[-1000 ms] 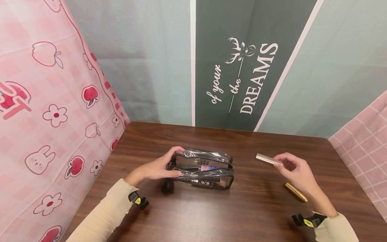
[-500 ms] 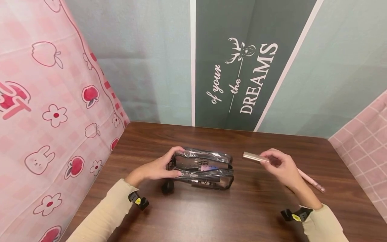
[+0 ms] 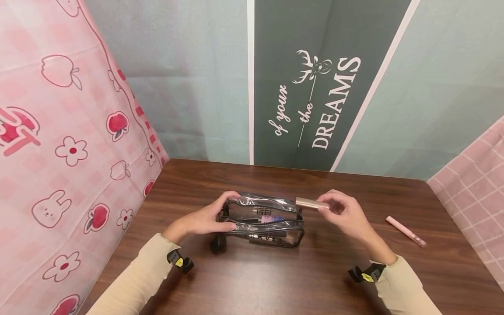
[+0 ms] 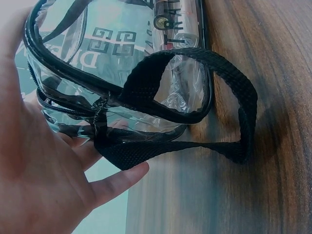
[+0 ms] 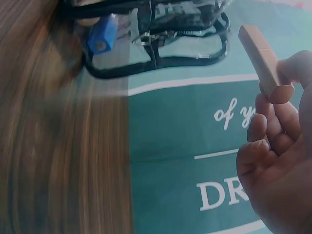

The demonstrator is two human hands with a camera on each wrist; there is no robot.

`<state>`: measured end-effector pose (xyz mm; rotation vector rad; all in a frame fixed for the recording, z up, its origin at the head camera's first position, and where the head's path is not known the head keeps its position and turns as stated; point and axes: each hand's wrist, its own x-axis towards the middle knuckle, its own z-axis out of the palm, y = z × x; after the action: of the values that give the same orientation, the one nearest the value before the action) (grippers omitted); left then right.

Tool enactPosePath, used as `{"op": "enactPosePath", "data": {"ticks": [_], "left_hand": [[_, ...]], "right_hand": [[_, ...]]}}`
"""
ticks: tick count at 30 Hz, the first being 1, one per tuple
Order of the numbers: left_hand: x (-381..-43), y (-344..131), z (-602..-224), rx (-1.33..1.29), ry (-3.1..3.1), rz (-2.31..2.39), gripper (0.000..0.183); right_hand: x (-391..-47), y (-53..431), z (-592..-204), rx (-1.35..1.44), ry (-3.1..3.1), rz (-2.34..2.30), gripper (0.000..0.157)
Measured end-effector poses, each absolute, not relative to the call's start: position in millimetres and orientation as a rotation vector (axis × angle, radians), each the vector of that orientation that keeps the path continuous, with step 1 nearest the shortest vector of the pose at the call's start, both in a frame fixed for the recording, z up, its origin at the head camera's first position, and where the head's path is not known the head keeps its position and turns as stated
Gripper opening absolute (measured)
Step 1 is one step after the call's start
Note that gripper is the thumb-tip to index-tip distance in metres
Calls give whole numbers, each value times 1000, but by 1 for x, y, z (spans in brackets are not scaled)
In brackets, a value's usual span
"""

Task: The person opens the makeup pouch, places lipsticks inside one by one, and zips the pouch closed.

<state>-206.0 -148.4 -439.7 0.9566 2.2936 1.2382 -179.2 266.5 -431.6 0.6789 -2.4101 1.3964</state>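
Note:
A clear toiletry bag [image 3: 271, 225] with black piping stands unzipped on the table. My left hand [image 3: 208, 217] grips its left end, thumb on the near rim and fingers over the far rim. In the left wrist view, the bag's black strap loop [image 4: 246, 107] hangs beside that hand [image 4: 44, 161]. My right hand [image 3: 346, 214] pinches a slim, squared, gold-beige lipstick [image 3: 312, 204] by one end. The lipstick's other end is at the bag's right side, above the rim in the head view. The right wrist view shows the lipstick [image 5: 263, 63] between thumb and fingers.
Several items lie inside the bag, among them a blue-ended box [image 5: 103, 35]. A pink pen-like stick [image 3: 405, 231] lies on the brown wooden table [image 3: 252, 284] to the right. Fabric with printed lettering [image 3: 307, 109] hangs behind the table.
My right hand has moved left with the lipstick, from the table's right side to the bag's right end. The pink stick has come into view; the gold tube is now hidden. My left hand stays put.

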Motion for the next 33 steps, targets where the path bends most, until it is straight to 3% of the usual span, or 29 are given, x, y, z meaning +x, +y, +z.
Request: {"op": "enactPosePath", "data": {"ticks": [8,18,33], "left_hand": [[-206,-149,-440,965,2293,1240,74],[-205,-148,-440,969,2281,1257,74],[-205,-149,-439,970,2286,1258,74]], "right_hand": [[-170,231,-403,762,-2375,1441,25],[-169,211,-400,811,-2346,1463,23],[-187,198,-438,836,-2397,1316,23]]}}
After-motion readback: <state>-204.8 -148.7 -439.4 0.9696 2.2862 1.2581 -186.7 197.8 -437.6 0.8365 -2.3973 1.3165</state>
